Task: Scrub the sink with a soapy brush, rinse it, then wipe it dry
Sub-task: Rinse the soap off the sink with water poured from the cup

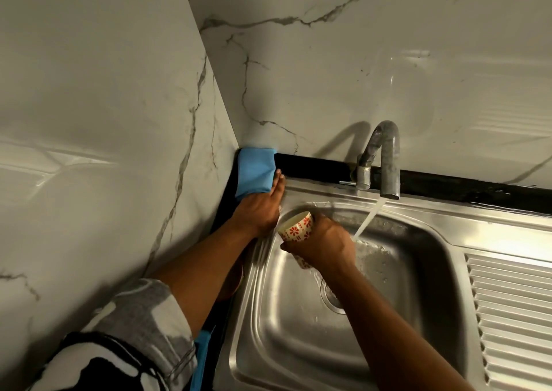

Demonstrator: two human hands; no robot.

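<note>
Two marble-patterned walls point(328, 62) meet in a corner at the back left, with a black strip point(313, 166) running along their foot. Below them lies the one steel sink point(448, 220). Its long axis runs left to right along the back wall, with a single basin on the left and one ribbed drainboard point(513, 301) on the right. The basin is wet, and its one round drain point(331, 298) shows partly from behind the right forearm.

One curved tap point(385, 157) stands on the back rim, its spout turned down over the basin. A stream of water point(369, 217) falls slantwise from it into the bowl, just beside the right hand.

One blue cloth point(255, 172) sits folded in the back left corner, against both walls, on the sink's rim. The left hand point(260, 208) rests on it with the fingers straight and close together, laid flat along the cloth's right side (the thumb is hidden). A grey sleeve point(143, 325) is pushed up on that arm.

The right hand point(325, 241) is over the basin's back left part, fingers curled round one small cup point(297, 228). The cup is cream with a pattern of red flowers and is tipped on its side, mouth pointing up and to the left towards the cloth.

A blue strip point(203, 349) shows at the near left edge; I cannot tell what it is.
</note>
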